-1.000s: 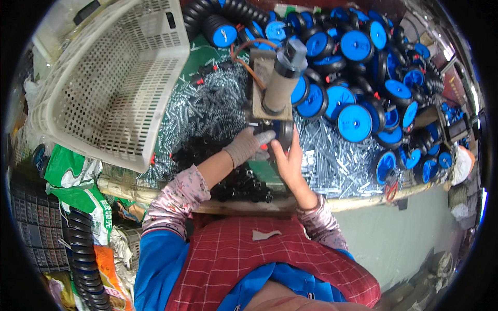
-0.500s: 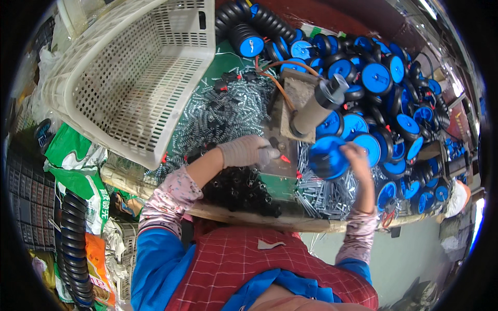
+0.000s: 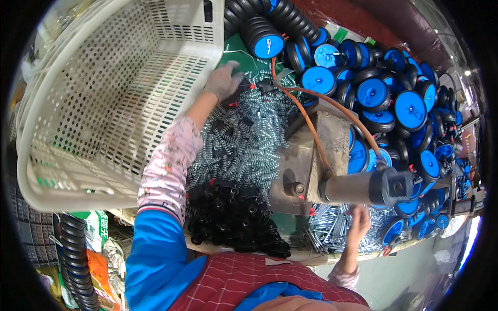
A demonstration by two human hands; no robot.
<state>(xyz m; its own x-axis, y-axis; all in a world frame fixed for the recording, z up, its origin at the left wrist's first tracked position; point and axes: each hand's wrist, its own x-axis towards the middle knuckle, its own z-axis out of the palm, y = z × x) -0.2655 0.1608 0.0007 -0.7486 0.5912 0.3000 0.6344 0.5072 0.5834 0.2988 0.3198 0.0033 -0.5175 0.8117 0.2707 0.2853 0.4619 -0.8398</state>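
My left hand (image 3: pixel 223 82), in a pale glove, reaches to the far end of a heap of metal springs (image 3: pixel 241 140), beside the basket. Its fingers are apart, next to a dark part with a red bit; no object shows in its grasp. My bare right hand (image 3: pixel 359 224) is over the pile of long metal pins (image 3: pixel 332 228) at the right front. Its fingers are bent together; what they hold, if anything, is too small to make out. Between the hands stands a bench press fixture (image 3: pixel 324 150) with a clear-grey cylinder (image 3: pixel 353 187).
A large white perforated basket (image 3: pixel 171 103) tilts at the left. Many blue-and-black wheels (image 3: pixel 373 93) are heaped at the right, with stacked wheels (image 3: pixel 262 39) behind. Black plastic parts (image 3: pixel 228 215) lie at the front edge. An orange hose (image 3: pixel 311 124) runs to the cylinder.
My left hand has moved from beside the fixture out to the far end of the springs. My right hand has let go of a blue wheel and dropped to the pins. The view has shifted.
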